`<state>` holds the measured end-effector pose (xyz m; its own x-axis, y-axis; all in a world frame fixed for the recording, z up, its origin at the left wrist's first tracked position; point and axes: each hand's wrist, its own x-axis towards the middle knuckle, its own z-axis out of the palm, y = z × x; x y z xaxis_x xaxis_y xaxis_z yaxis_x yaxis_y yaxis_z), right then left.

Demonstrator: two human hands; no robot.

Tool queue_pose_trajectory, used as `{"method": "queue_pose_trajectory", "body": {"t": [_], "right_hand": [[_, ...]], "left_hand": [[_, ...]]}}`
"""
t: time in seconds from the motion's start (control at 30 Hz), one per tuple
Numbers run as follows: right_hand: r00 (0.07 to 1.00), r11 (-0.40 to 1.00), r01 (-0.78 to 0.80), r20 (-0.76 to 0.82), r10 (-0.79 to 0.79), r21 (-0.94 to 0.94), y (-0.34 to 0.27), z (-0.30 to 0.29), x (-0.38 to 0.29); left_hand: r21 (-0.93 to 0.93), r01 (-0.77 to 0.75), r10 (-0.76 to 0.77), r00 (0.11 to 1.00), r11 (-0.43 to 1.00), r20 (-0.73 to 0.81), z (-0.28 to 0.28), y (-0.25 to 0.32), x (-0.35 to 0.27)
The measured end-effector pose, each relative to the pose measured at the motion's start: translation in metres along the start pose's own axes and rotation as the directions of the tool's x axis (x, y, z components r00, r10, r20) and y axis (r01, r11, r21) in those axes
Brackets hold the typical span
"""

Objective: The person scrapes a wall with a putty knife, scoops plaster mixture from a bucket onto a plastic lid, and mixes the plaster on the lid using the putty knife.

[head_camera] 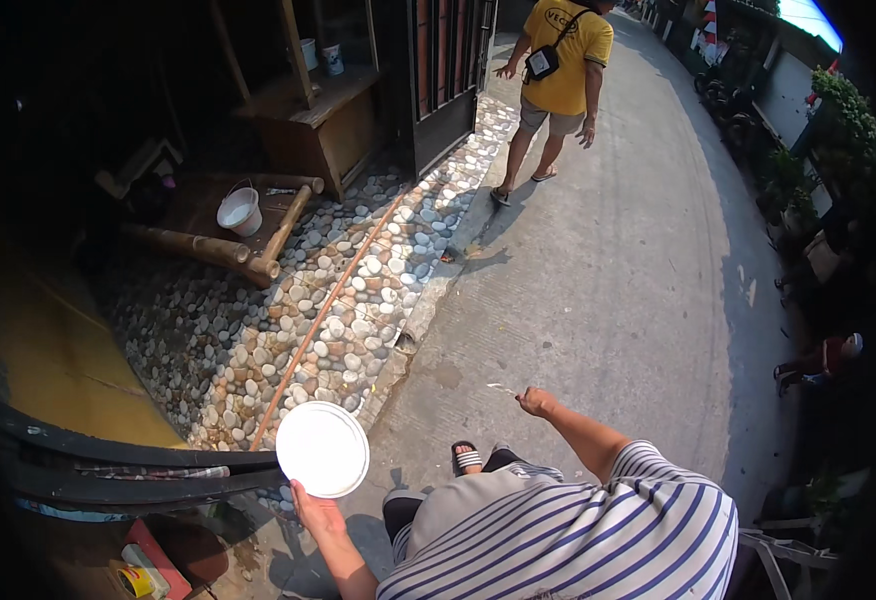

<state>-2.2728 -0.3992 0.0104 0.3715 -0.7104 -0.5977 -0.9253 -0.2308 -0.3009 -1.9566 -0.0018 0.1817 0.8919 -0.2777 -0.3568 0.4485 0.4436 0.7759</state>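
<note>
My left hand (318,511) holds a round white lid (323,450) by its lower edge. The lid has a raised rim and is tilted so that its flat face shows. Out in front of my body, my right hand (537,402) is closed on a thin whitish strip (502,388). That strip points left over the concrete, and its exact kind is too small to tell. Beneath both arms are my striped shirt (558,532) and a sandalled foot (468,457) on the lane.
A person in a yellow shirt (569,52) walks ahead on the concrete lane (595,262). Pebble paving (348,322) runs along the left. A white bucket (241,211) stands on a low bamboo-edged platform (288,225), near a dark metal gate (445,135). Another person (828,356) is at far right.
</note>
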Motion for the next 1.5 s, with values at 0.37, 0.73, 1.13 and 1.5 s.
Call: {"method": "queue_pose_trajectory", "body": {"t": [0.37,0.73,1.13,1.5], "right_hand": [[0.981,0.748,-0.194,0.119,0.153,0.635,0.001,-0.031,0.08],[0.972,0.715,-0.234,0.137,0.191,0.659,-0.099,-0.134,0.209],[0.99,0.622,0.11,-0.03,-0.139,0.775,-0.375,-0.202,0.357],[0.912,0.315,0.147,-0.005,-0.41,0.938,-0.68,-0.201,0.504]], "left_hand": [[0.075,0.086,-0.096,0.985,0.993,0.143,0.135,-0.044,0.151],[0.065,0.084,-0.097,0.97,0.994,0.222,0.226,-0.057,0.342],[0.045,0.05,-0.053,0.995,0.998,0.081,0.294,0.017,0.526],[-0.032,-0.015,0.014,0.999,0.999,-0.035,0.277,0.091,0.713]]}}
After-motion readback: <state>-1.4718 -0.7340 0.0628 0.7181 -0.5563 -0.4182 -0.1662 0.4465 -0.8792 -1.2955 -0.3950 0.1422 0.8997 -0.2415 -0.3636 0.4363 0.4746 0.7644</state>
